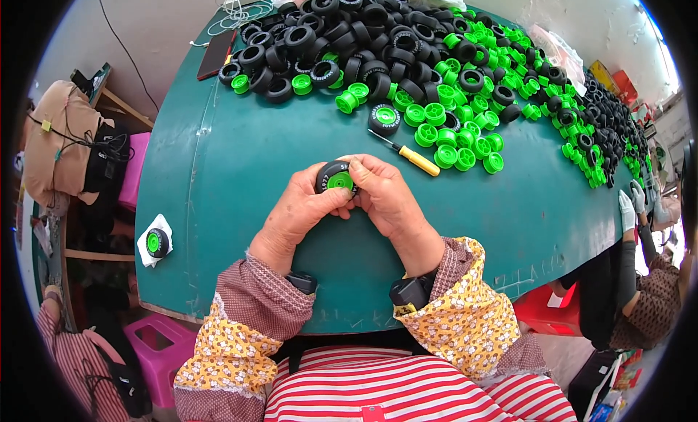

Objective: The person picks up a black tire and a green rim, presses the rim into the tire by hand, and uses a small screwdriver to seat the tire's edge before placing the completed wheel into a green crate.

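Over the green table, my left hand [299,204] and my right hand [384,196] together grip a small toy wheel [339,180], a black tyre around a bright green hub. Both thumbs press on its face, and the other fingers curl behind it, partly hidden. Beyond my hands, a screwdriver [416,160] with a yellow handle lies on the table. Another green-hubbed wheel [384,119] rests by its tip. At the table's left edge, one more wheel [157,243] sits on a piece of white tissue [164,223].
Black tyres [298,40] and green hubs [465,142] are heaped along the far and right sides of the green table [218,167]. A dark flat device [217,55] lies at the far left. A co-worker's white-gloved hands [627,209] reach in at right. A purple stool [161,342] stands at lower left.
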`<state>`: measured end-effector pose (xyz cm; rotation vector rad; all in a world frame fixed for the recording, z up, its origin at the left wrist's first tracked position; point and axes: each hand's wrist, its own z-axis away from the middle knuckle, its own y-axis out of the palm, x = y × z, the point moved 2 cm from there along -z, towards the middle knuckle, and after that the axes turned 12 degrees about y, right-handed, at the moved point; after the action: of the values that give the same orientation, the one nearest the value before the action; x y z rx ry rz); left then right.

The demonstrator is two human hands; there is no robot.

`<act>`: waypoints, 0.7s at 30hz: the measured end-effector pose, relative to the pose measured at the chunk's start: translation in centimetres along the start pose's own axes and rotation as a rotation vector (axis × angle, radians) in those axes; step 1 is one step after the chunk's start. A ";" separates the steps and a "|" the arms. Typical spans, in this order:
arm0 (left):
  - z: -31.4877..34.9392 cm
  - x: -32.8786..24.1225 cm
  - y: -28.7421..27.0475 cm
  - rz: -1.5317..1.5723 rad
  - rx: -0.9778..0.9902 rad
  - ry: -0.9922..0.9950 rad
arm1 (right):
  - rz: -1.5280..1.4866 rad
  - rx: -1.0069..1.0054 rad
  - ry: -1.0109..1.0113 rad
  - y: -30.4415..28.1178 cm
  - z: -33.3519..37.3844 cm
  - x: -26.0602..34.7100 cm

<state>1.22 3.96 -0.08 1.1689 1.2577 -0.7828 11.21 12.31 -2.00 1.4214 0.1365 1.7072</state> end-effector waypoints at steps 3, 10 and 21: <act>0.1 -0.4 -0.3 -0.006 0.015 0.005 | 0.027 0.049 -0.013 0.4 0.3 0.2; -0.1 0.5 0.3 0.084 -0.110 -0.030 | 0.001 0.054 0.007 0.1 -0.2 0.1; 0.1 0.3 -0.3 0.305 -0.246 0.008 | 0.033 0.052 -0.037 1.1 0.4 0.1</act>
<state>1.06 3.81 -0.48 1.1274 1.1130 -0.3863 10.96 11.56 -1.19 1.5004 0.1386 1.7135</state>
